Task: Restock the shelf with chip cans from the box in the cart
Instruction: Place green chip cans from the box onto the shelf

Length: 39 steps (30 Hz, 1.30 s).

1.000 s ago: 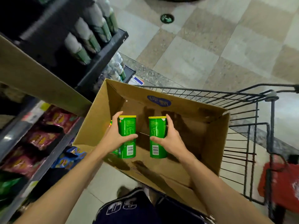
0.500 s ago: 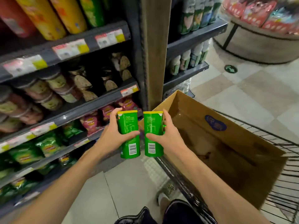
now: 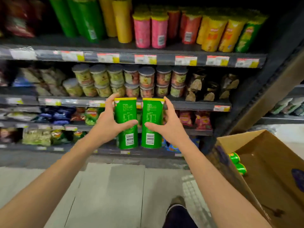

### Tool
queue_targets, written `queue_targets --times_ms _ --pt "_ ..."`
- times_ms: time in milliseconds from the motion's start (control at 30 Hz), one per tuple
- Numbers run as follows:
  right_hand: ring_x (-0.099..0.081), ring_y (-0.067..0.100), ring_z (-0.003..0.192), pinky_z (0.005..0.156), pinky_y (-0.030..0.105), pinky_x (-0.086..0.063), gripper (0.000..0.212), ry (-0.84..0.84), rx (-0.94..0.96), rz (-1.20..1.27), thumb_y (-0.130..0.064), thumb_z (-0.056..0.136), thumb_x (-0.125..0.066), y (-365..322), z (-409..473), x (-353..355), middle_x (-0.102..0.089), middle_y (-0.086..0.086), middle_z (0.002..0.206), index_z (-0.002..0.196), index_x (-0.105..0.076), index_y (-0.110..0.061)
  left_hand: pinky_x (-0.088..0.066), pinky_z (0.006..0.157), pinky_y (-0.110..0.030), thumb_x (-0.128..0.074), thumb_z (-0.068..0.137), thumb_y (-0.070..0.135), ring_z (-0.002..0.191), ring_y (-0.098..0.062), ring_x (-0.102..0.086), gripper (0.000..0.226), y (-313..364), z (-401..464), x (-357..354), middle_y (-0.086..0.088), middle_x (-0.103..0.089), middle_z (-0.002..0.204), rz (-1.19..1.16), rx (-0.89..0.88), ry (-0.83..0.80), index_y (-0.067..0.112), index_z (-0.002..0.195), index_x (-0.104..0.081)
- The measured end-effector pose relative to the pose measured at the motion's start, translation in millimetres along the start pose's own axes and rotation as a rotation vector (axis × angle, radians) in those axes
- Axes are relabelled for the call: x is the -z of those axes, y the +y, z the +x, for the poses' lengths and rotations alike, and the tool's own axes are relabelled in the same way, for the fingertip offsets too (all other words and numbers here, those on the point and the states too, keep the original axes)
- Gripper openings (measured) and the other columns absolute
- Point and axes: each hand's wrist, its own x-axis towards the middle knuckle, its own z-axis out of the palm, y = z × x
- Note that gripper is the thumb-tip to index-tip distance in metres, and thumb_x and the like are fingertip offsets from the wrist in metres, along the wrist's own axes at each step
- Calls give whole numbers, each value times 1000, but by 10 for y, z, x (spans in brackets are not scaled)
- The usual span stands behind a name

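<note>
Before the stocked shelf [image 3: 131,60], each hand's curled fingers around its own upright green can: left hand [image 3: 107,125], left can [image 3: 126,123]; right hand [image 3: 169,125], right can [image 3: 152,123].

No wording can be read. Barcodes are seen on the two green cans [image 3: 126,122] [image 3: 152,122]; printing on the shelf price tags [image 3: 145,59] and on the box's blue oval [image 3: 298,178] is blurred.

Dark shelf [image 3: 131,54] carries upright chip cans [image 3: 142,30]; jars [image 3: 146,78] line the tier below.
</note>
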Motion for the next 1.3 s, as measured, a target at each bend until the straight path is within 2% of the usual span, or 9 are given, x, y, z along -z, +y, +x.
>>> queue_targets --times_ms 33,167,333,500,733,833,967,1167,1300 --pt "-48 14 133 108 47 -44 121 -34 25 0 -59 56 -83 -113 57 -176 -45 -7 150 151 -9 -49 -48 80 -8 -84 71 34 89 17 -60 99 -48 -54 195 23 -55 109 3 -4 39 33 145 -18" --pt "-38 16 141 111 49 -40 116 -155 130 -15 -62 59 -82 -559 282 -822 -33 -6 158 148 -7 -55 -56 88 -34 -84 72 29 94 -4 -69 96 -259 -208 884 14 -63 112 -57 19 128 36 144 -20" --pt "-30 1 139 115 35 -34 111 -238 261 -33 -39 75 -84 -1000 628 -1390 -28 -13 159 155 -8 -43 -58 83 -32 -80 70 35 94 -2 -67 93 -458 -193 1573 8 -63 114 -52 6 236 42 141 -20" --pt "-23 -12 127 104 20 -27 109 -219 338 -49 -37 78 -83 -1374 1057 -1789 -27 -21 154 156 -7 -40 -56 83 -26 -80 74 29 96 -3 -66 91 -629 121 2123 10 -61 113 -31 -66 284 37 142 -20" --pt "-26 -1 140 114 31 -31 110 -158 390 -6 -41 77 -83 -1908 1814 -2317 -22 -18 160 154 -4 -48 -55 83 -24 -80 78 22 93 -4 -68 92 -765 861 2971 10 -59 117 49 -174 280 31 145 -17" --pt "-28 0 131 104 27 -32 108 -118 416 4 -41 79 -81 -2150 2089 -2513 -20 -23 156 154 -4 -48 -53 81 -18 -82 76 29 92 1 -66 92 -799 1143 3320 14 -56 117 132 -228 316 33 142 -19" --pt "-30 4 131 106 32 -34 109 -38 438 4 -39 78 -82 -2373 2382 -2743 -24 -11 160 156 -6 -43 -47 74 -7 -84 74 25 90 8 -63 93 -885 1483 3653 15 -57 110 142 -297 338 26 144 -23" --pt "-39 -2 123 102 24 -36 111 73 469 -21 -32 76 -85 -2651 2732 -2972 -42 -15 144 157 -10 -33 -57 86 -36 -87 71 34 96 -4 -66 95 -1077 1951 3993 8 -62 115 87 -356 355 35 142 -23" --pt "-47 -1 122 102 26 -42 111 117 470 -21 -30 76 -85 -2784 2959 -3145 -47 -16 140 157 -10 -33 -56 83 -27 -87 71 31 96 3 -63 97 -1182 2234 4215 5 -61 118 85 -368 359 36 143 -22"
